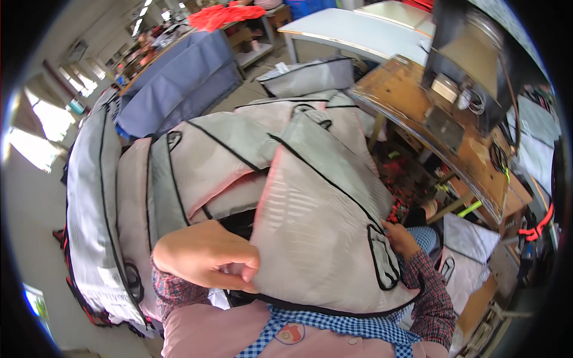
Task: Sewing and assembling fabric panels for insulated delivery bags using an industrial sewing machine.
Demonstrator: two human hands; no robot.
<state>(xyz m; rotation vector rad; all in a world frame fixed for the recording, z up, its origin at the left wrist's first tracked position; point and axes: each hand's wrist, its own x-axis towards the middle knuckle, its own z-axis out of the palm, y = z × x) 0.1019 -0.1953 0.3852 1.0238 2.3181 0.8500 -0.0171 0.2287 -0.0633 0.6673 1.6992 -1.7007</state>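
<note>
Fabric cover (pixel 316 238) is spreading before the person's waist. Left hand (pixel 206 256) is pinching its edge at eight o'clock; right hand (pixel 401 240), fingers partly hidden, is apparently gripping it at three. Similar covers (pixel 221 146) are lying toward ten.

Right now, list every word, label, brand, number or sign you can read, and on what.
No readable text.
Emblem badge on pink garment: too small.
White label on left grey cover: any print too blurred.
Front pale panel: no lettering visible.
</note>
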